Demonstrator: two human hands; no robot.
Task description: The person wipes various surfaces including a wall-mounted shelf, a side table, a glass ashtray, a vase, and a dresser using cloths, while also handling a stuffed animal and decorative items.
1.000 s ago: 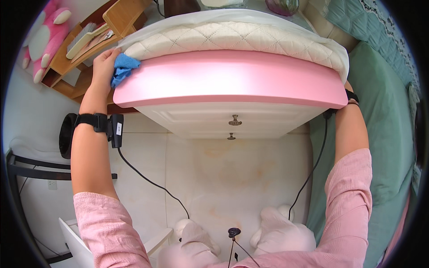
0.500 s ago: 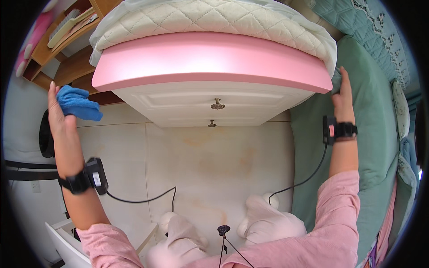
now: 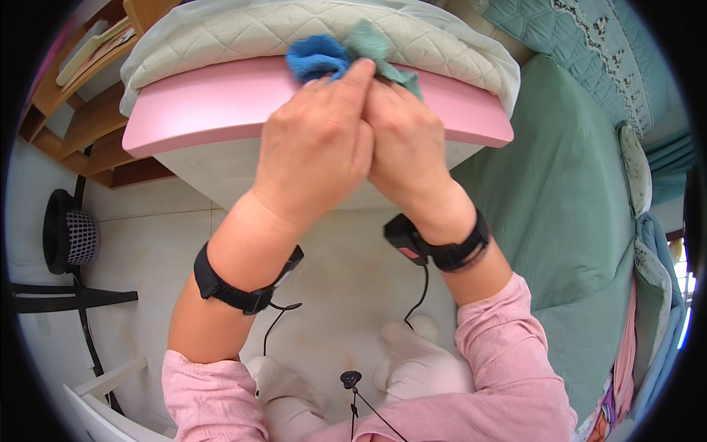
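Note:
Side by side over the middle of a pink cabinet top (image 3: 199, 103), my two hands touch at the thumbs. My left hand (image 3: 317, 147) is closed on a crumpled blue cloth (image 3: 315, 56), which lies against the pink surface's far part. Bunched in front of my right hand (image 3: 406, 132) is a pale green cloth (image 3: 372, 46); that hand is closed on it. My fingertips are mostly hidden behind the backs of my hands. A cream quilted pad (image 3: 221, 53) under a sheer white cover rests along the far side of the top.
Wooden shelves (image 3: 92, 125) stand at the far left, with a black and grey basket (image 3: 79, 236) below them. A green-covered bed or cushion (image 3: 545, 221) runs along the right. White furniture (image 3: 110, 383) sits low at the left. Thin cables hang from both wrist straps.
Both hands have moved inward from the cabinet's opposite sides and now meet at its middle, bringing the blue cloth from the left and the green cloth from the right.

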